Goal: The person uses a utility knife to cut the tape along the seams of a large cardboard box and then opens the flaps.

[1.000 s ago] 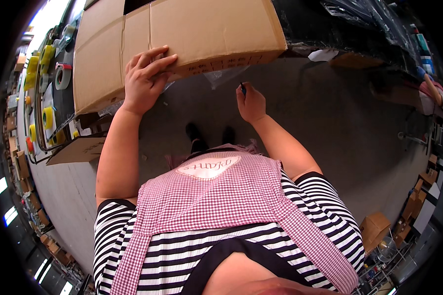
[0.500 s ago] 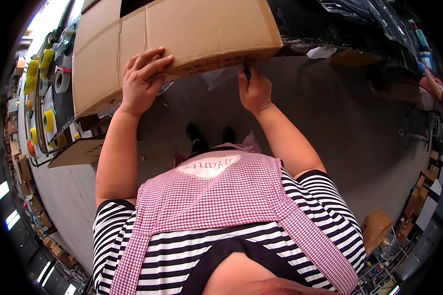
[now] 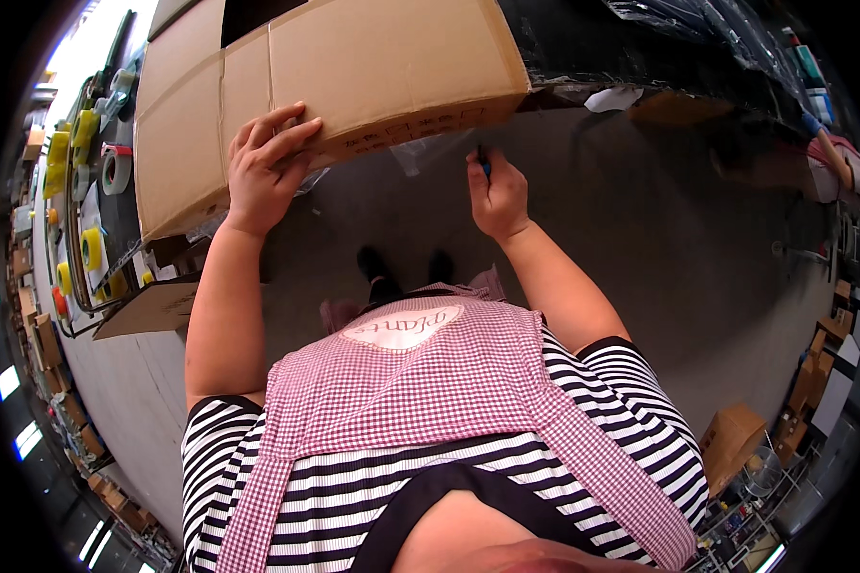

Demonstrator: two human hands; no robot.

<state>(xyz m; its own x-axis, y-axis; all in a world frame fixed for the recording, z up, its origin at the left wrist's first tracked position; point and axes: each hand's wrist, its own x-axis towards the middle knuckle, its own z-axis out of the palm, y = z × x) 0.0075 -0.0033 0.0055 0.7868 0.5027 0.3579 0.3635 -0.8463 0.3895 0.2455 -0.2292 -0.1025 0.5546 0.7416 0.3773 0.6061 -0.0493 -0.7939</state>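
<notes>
A large closed cardboard box [image 3: 382, 67] lies before me, with dark print and small squares along its near side. My left hand [image 3: 268, 172] holds the box by its near edge, fingers over the top face and thumb bent down at the side. In my right hand [image 3: 499, 196] is a slim pen [image 3: 484, 162] with a dark tip and a blue part, pinched between thumb and fingers. The pen is apart from the box, just below its near right corner. Most of the pen is hidden in my fist.
Tape rolls [image 3: 117, 170] stand at the left on a rack. Below them juts a cardboard flap [image 3: 148, 307]. A black-covered surface [image 3: 602, 48] with clear plastic film extends right of the box. Another person's arm [image 3: 834, 158] shows at the far right. A brown carton [image 3: 732, 444] stands lower right.
My right hand has drawn the pen back from the box's printed side, toward me. The box and my left hand appear slightly further left in view.
</notes>
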